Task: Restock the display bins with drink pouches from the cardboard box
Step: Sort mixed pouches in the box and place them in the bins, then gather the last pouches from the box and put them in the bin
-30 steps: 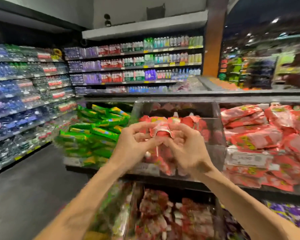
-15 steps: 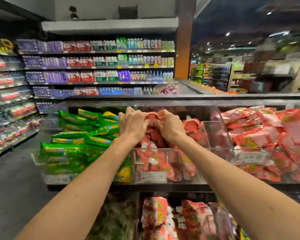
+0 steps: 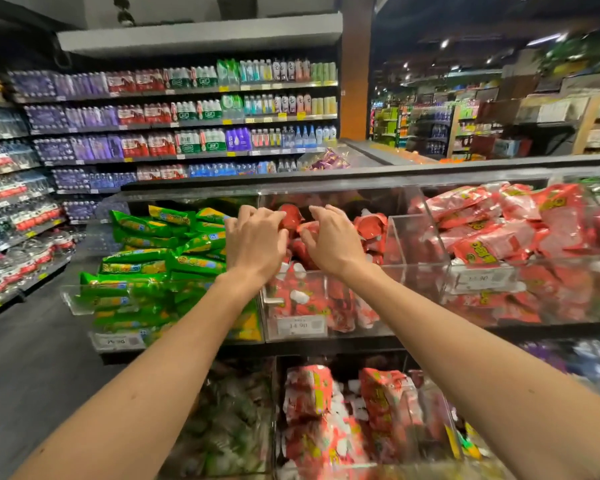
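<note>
At centre frame, over the middle clear bin [image 3: 329, 299], I have both hands just above the heap of red drink pouches [image 3: 371, 228]. On my left hand [image 3: 255, 242] the fingers are curled and loosely parted, resting against the top pouches; on my right hand [image 3: 331, 242] the fingers are spread and hooked downward, with the tips touching or very nearly touching a red pouch. Neither hand looks clamped on anything, though the undersides of the palms are hidden from me, so I cannot rule out a light hold.

I judge the step in hand to be setting pouches into this bin and letting go of them. The pile sits about level with the bin's front wall, with white caps showing through the clear front above the price label [image 3: 300, 325]. Left of it lies the bin of green packs [image 3: 160, 265]; right of it, a bin of larger red packs [image 3: 492, 233]. More red pouches fill a lower bin [image 3: 343, 410] at bottom centre.

The cardboard box is nowhere in view. My next move, I think, calls for drawing both hands back clear of the bin's rim and turning to find that box for another handful.
</note>
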Tool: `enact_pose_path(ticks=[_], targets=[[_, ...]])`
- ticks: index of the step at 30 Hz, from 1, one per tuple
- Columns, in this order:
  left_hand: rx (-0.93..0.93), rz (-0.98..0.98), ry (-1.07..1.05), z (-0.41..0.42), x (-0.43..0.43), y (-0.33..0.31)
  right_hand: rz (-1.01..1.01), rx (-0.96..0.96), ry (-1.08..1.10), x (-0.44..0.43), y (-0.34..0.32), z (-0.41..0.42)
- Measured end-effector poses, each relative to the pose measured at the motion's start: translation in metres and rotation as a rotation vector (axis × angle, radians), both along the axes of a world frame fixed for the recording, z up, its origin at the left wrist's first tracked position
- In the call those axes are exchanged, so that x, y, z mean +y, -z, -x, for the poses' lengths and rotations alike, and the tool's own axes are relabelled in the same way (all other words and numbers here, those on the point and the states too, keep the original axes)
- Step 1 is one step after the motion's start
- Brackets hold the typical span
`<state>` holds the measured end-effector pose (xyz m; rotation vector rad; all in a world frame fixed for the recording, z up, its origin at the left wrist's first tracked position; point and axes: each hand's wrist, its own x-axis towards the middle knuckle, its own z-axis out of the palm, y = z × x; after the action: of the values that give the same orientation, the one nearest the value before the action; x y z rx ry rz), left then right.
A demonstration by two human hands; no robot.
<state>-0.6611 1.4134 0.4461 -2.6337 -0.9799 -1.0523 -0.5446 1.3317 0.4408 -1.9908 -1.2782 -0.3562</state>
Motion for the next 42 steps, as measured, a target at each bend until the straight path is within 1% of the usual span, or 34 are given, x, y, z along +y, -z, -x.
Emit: enact_pose_path(ticks=[2,5,7,8,11,14,18,22,24,26,29,34,38,42], targets=[[-0.160,0.048,0.147,0.010,-0.028,0.005,-0.168,0.012,-0.073,-0.043,0.009,0.010],[-0.361,0.232,0.404,0.023,-0.091,0.022,-0.355,0.124,-0.157,-0.133,0.042,0.025],[-0.388,0.333,0.495,0.024,-0.147,0.047,-0.420,0.232,-0.167,-0.204,0.083,0.031],[-0.380,0.392,0.536,0.021,-0.179,0.066,-0.415,0.291,-0.158,-0.242,0.110,0.033],[-0.327,0.628,0.645,-0.006,-0.283,0.129,-0.307,0.476,-0.060,-0.356,0.184,0.031],[-0.160,0.822,0.756,-0.055,-0.397,0.191,-0.239,0.664,0.153,-0.469,0.240,0.013],[0.085,1.036,0.925,-0.129,-0.553,0.258,-0.129,0.759,0.475,-0.623,0.283,-0.015],[0.268,1.185,1.112,-0.192,-0.690,0.297,-0.117,0.872,0.814,-0.752,0.309,-0.038],[0.337,1.208,1.205,-0.224,-0.748,0.309,-0.169,0.917,0.954,-0.805,0.316,-0.051],[0.384,1.171,1.286,-0.261,-0.802,0.323,-0.216,0.926,1.061,-0.853,0.324,-0.070],[0.495,1.106,1.335,-0.329,-0.872,0.348,-0.266,0.967,1.182,-0.914,0.335,-0.109],[0.726,1.072,1.296,-0.449,-0.963,0.382,-0.301,1.098,1.306,-0.997,0.359,-0.204],[0.821,0.977,1.292,-0.544,-1.027,0.412,-0.370,1.178,1.422,-1.047,0.377,-0.292],[1.000,0.937,1.181,-0.623,-1.067,0.451,-0.267,1.274,1.464,-1.088,0.407,-0.364]])
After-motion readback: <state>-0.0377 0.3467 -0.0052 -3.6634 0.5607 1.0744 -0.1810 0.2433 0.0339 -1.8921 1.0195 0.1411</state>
